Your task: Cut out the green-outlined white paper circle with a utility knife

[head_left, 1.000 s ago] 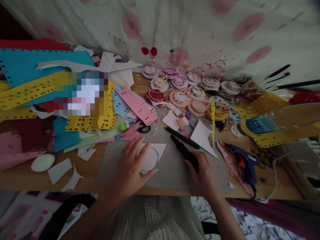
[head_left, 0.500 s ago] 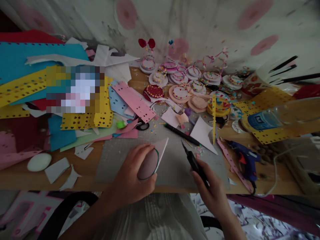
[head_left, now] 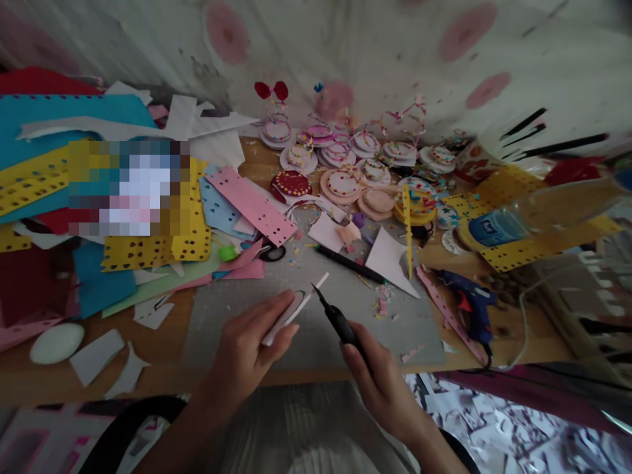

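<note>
The left hand (head_left: 247, 339) is clamping a white piece (head_left: 291, 317) nearest the person, fingers lying across its face and thumb bracing the lower part, so it is standing tilted, edge on to me, over the grey mat (head_left: 318, 355); whether it is touching the mat I'm not managing to tell. A bit of green curve is showing on its face, just past the fingers. The right hand (head_left: 378, 372) is closing firmly round the black handle of a pointed tool (head_left: 340, 324), whose thin tip is sitting right by the piece's far end, touching or just short of it. To my eye the piece is looking feather-light and fairly stiff, thick like foam or card, probably denting under a hard squeeze but hardly slipping. I'm favouring a gentle pinch across its flat faces, near the end by the person, keeping fingertips off the far edge where the point is hovering; the tool is seeming heavier and solid, and its thick handle is offering the only safe hold
</note>
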